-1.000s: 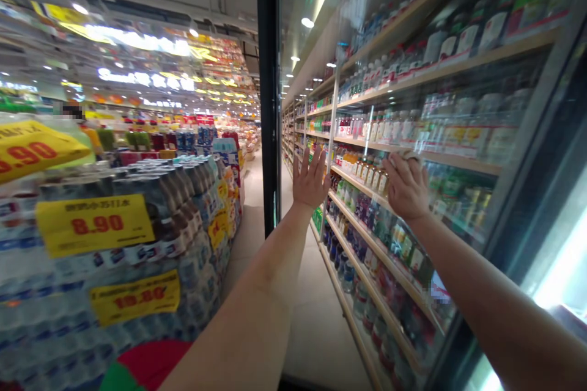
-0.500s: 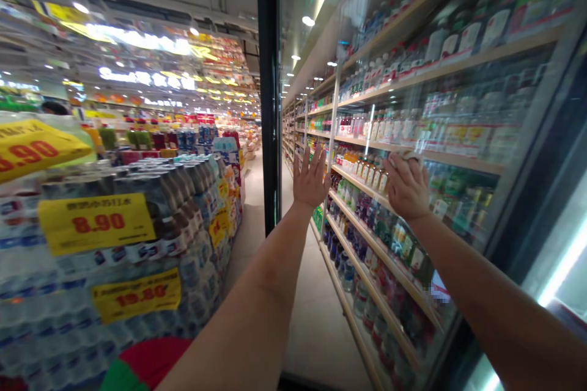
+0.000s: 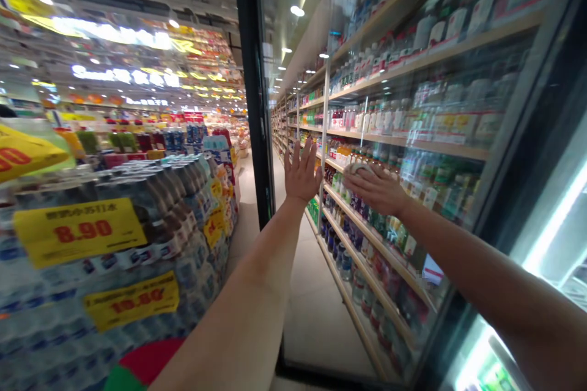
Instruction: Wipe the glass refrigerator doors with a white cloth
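In front of me stands a dark-framed glass door (image 3: 298, 293), swung outward from a lit cooler. My left hand (image 3: 301, 172) rests flat against the glass with its fingers spread, holding nothing. To the right of it, my right hand (image 3: 378, 188) presses a pale, crumpled cloth (image 3: 360, 168) to the pane. Most of the cloth is hidden under the fingers. Shelves of bottled drinks (image 3: 385, 116) show in the glass behind both hands; whether they are reflected or seen through it, I cannot tell.
Left of the door, a tall stack of shrink-wrapped bottles (image 3: 192, 281) carries a yellow price sign (image 3: 80, 231). An aisle floor (image 3: 247, 220) runs between stack and door. The cooler's bright light strip (image 3: 557, 226) is at the right.
My right hand has slid left across the glass with the cloth, closer to my left hand, and tilted sideways. My left hand stays on the pane. The view has shifted slightly.
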Tool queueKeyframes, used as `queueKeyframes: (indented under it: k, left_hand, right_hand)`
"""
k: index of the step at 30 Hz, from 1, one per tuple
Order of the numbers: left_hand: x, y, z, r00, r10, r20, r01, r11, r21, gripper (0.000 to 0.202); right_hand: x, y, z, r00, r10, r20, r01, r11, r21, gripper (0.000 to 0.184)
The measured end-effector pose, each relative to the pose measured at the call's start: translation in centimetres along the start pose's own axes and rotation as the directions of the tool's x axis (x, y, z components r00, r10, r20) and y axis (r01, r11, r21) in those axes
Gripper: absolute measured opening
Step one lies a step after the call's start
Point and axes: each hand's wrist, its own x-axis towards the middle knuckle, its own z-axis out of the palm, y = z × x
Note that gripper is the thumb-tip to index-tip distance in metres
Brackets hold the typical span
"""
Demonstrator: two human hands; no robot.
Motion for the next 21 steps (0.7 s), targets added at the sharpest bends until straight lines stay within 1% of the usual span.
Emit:
queueKeyframes:
  k: [1,2,3,4,5,6,7,8,9,10,11,12,13,14,15,16,17,18,19,20,21]
  left_hand:
    - [0.0,0.0,0.1,1.0,-0.003,-0.001,0.002,1.0,-0.009,0.061]
    - [0.1,0.0,0.1,1.0,-0.006,0.0,0.006,1.0,-0.018,0.062]
    - [0.1,0.0,0.1,1.0,-0.011,0.005,0.011,1.0,-0.029,0.062]
    - [0.2,0.0,0.2,1.0,-0.017,0.014,0.018,0.999,-0.039,0.063]
    - [0.2,0.0,0.2,0.999,-0.024,0.023,0.025,0.999,-0.047,0.063]
    - [0.2,0.0,0.2,0.999,-0.028,0.031,0.029,0.998,-0.053,0.063]
    - [0.2,0.0,0.2,0.999,-0.029,0.037,0.031,0.998,-0.058,0.063]
    - [0.3,0.0,0.2,0.999,-0.03,0.039,0.032,0.998,-0.061,0.063]
    - [0.3,0.0,0.2,0.999,-0.031,0.039,0.033,0.997,-0.064,0.063]
    - [0.3,0.0,0.2,0.999,-0.031,0.038,0.033,0.997,-0.067,0.062]
    - [0.2,0.0,0.2,0.999,-0.031,0.039,0.033,0.997,-0.07,0.062]
    - [0.2,0.0,0.2,0.999,-0.032,0.039,0.034,0.997,-0.071,0.062]
    - [0.2,-0.1,0.2,0.999,-0.032,0.04,0.035,0.997,-0.069,0.061]
    - [0.2,-0.1,0.2,0.999,-0.031,0.039,0.034,0.997,-0.064,0.061]
    - [0.2,-0.1,0.2,0.999,-0.03,0.038,0.032,0.998,-0.056,0.061]
    - [0.1,-0.1,0.3,0.999,-0.027,0.035,0.028,0.998,-0.049,0.061]
    - [0.1,-0.1,0.3,0.999,-0.025,0.033,0.027,0.999,-0.045,0.061]
    - [0.1,-0.1,0.3,0.999,-0.026,0.033,0.027,0.999,-0.044,0.061]
    - [0.1,-0.1,0.3,0.999,-0.029,0.036,0.031,0.998,-0.046,0.061]
    - [0.2,-0.1,0.3,0.999,-0.032,0.041,0.034,0.998,-0.051,0.061]
    - [0.2,-0.1,0.3,0.998,-0.035,0.046,0.037,0.998,-0.056,0.061]
  right_hand:
    - [0.4,0.6,-0.1,1.0,0.008,0.012,-0.008,1.0,0.028,0.057]
    - [0.7,1.2,-0.2,0.994,0.112,-0.008,-0.111,0.993,0.029,0.058]
    - [1.1,1.7,-0.3,0.962,0.267,-0.05,-0.267,0.964,0.015,0.058]
    - [1.3,2.0,-0.2,0.908,0.408,-0.093,-0.41,0.912,0.005,0.058]
    - [1.5,2.0,-0.1,0.859,0.498,-0.122,-0.501,0.865,0.0,0.057]
    - [1.6,1.7,0.0,0.84,0.527,-0.128,-0.531,0.847,-0.003,0.056]
    - [1.6,1.3,0.3,0.862,0.495,-0.107,-0.499,0.867,-0.006,0.054]
    - [1.6,0.8,0.5,0.906,0.417,-0.066,-0.419,0.908,-0.006,0.053]
    - [1.5,0.3,0.7,0.949,0.313,-0.022,-0.313,0.95,0.002,0.051]
    - [1.4,0.1,0.8,0.977,0.211,0.007,-0.211,0.977,0.011,0.051]
    - [1.4,0.0,0.8,0.99,0.142,0.019,-0.142,0.99,0.017,0.051]
    - [1.4,0.1,0.8,0.992,0.122,0.016,-0.122,0.992,0.015,0.051]
    - [1.5,0.5,0.7,0.988,0.156,-0.008,-0.156,0.988,0.009,0.052]
    - [1.7,0.9,0.7,0.97,0.238,-0.045,-0.238,0.971,0.001,0.052]
    - [2.0,1.2,0.6,0.936,0.341,-0.089,-0.343,0.939,-0.001,0.053]
    - [2.2,1.3,0.6,0.887,0.444,-0.128,-0.447,0.894,0.004,0.053]
    - [2.4,1.1,0.7,0.842,0.519,-0.151,-0.523,0.852,0.012,0.054]
    - [2.5,0.7,0.9,0.825,0.543,-0.154,-0.547,0.837,0.02,0.054]
    - [2.5,0.0,1.1,0.85,0.509,-0.136,-0.51,0.86,0.025,0.053]
    - [2.4,-0.7,1.4,0.906,0.411,-0.095,-0.41,0.911,0.033,0.052]
    - [2.3,-1.4,1.6,0.962,0.268,-0.046,-0.265,0.963,0.047,0.051]
